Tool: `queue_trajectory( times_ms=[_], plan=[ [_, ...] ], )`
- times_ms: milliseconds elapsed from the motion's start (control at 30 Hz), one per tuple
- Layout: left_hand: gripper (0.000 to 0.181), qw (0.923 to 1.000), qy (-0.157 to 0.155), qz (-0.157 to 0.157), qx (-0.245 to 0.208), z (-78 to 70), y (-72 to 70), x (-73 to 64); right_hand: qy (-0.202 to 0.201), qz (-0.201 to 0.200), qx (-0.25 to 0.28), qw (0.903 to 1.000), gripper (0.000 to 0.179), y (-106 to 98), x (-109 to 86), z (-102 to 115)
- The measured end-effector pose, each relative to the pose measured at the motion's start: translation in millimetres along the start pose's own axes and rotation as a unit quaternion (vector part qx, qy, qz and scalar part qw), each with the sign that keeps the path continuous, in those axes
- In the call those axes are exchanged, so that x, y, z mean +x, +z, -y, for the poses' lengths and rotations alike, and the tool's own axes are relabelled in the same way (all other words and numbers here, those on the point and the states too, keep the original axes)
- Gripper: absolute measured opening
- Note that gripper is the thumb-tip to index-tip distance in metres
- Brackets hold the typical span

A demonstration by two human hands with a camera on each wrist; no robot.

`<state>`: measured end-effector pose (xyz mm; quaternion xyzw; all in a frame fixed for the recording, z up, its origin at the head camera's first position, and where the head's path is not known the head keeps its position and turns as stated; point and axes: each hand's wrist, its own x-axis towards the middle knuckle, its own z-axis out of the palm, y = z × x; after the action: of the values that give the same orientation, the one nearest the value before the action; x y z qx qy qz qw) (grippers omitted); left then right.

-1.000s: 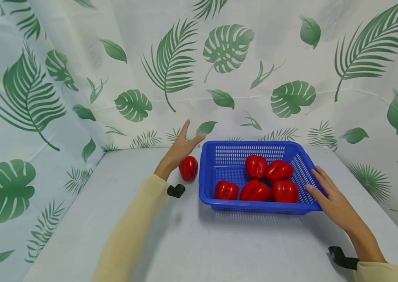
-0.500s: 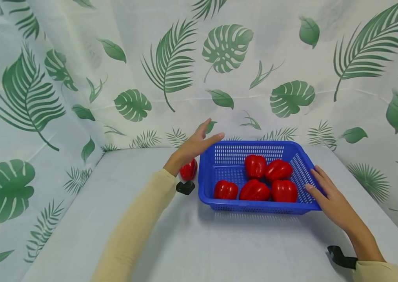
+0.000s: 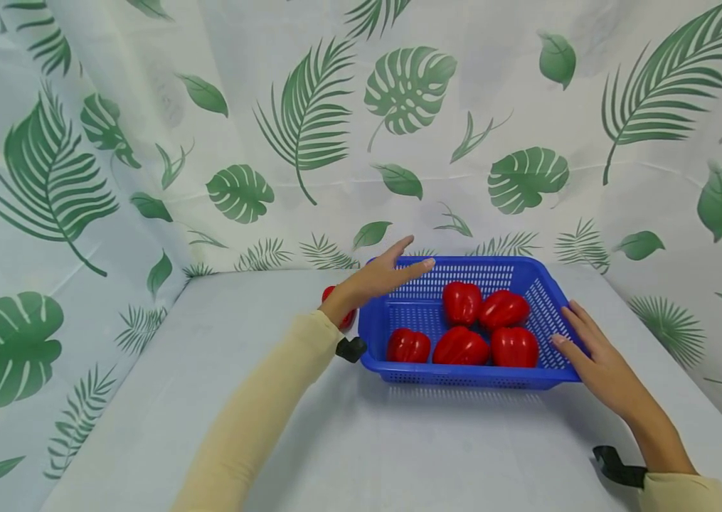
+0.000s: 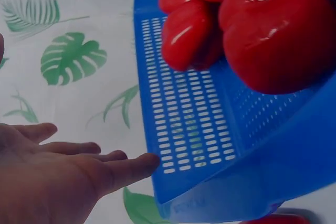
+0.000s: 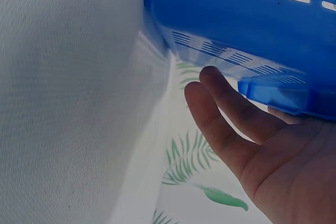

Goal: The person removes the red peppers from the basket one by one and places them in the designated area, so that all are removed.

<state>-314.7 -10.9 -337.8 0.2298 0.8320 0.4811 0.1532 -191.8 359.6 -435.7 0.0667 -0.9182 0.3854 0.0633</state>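
Observation:
My left hand (image 3: 376,277) hangs over the back left corner of the blue plastic basket (image 3: 469,375), thumb and fingers spread, holding nothing. In the left wrist view its fingers point toward the basket's slotted wall (image 4: 178,129). One red bell pepper (image 3: 348,319) lies on the table left of the basket, partly hidden by the left wrist. Several red bell peppers (image 3: 462,304) sit inside, toward the middle and right. My right hand (image 3: 610,373) rests at the basket's right rim, thumb apart from the extended fingers. The right wrist view shows loosely straight fingers (image 5: 215,119) beside the basket's outer wall.
A white cloth covers the table (image 3: 463,448). Behind and at both sides hangs a white curtain (image 3: 328,128) with green leaf prints. Black wrist straps (image 3: 619,469) sit near the cuffs of the pale yellow sleeves (image 3: 264,419).
My left hand has moved right, from above the loose pepper to over the basket's back left corner, dropping slightly at the end. The right hand, basket and peppers stay put.

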Motion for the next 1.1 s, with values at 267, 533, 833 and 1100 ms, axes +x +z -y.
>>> queue_trajectory(
  times_ms=[267, 533, 833, 1100],
  plan=[
    [0.088, 0.9928, -0.062, 0.094, 0.040, 7.6, 18.5, 0.5, -0.004, -0.001, -0.002, 1.0000, 0.076, 0, -0.2, 0],
    [0.090, 0.9771, -0.110, 0.167, 0.074, 14.2, 28.3, -2.6, -0.006, -0.002, -0.002, 1.0000, 0.076, 0, -0.3, 0],
    [0.094, 0.9564, -0.146, 0.212, 0.138, 19.0, 38.6, -5.4, -0.005, -0.002, 0.003, 1.0000, 0.076, 0, -0.6, -1],
    [0.068, 0.9395, -0.124, 0.200, 0.249, 16.4, 41.4, -7.0, -0.003, -0.001, 0.003, 1.0000, 0.076, -1, 0.0, -1]
  ],
)
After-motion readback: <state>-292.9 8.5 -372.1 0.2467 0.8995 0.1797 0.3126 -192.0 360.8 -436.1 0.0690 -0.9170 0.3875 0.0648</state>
